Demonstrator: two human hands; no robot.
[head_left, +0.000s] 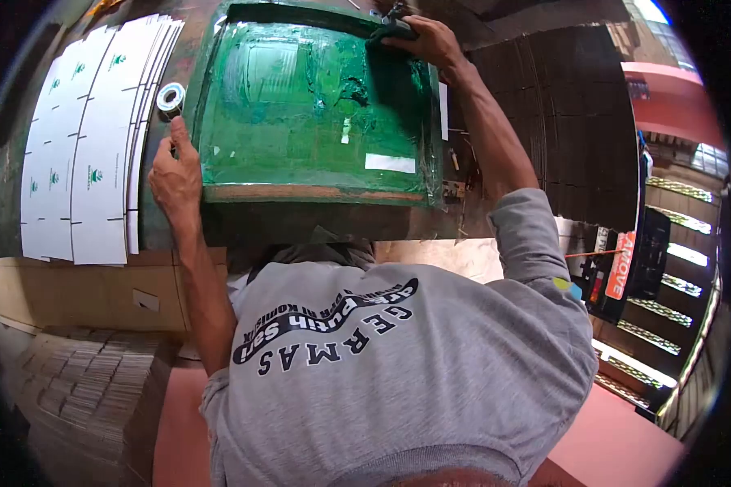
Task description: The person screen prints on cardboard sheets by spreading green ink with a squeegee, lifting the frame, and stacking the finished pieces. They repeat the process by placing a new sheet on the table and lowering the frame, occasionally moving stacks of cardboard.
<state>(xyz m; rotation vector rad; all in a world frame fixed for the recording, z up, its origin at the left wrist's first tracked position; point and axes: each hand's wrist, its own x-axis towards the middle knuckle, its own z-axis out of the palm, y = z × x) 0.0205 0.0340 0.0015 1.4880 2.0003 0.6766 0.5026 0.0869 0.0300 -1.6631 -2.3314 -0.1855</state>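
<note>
My left hand is at the left edge of a printing screen, fingers curled and thumb pointing up. The thumb tip overlaps the lower rim of a roll of tape; what the curled fingers hold is hidden. Green ink covers the screen's mesh, thicker and smeared toward the far side. White patches, the largest a strip, show on the mesh. At the screen's far right corner, my right hand is closed round a dark, soft-looking rag, partly covered by the fingers.
White printed card sheets lie stacked left of the screen. Dark sheets with cut lines cover the right side. Bundled cardboard stands low at the left. Pink surfaces show below at both sides of my body.
</note>
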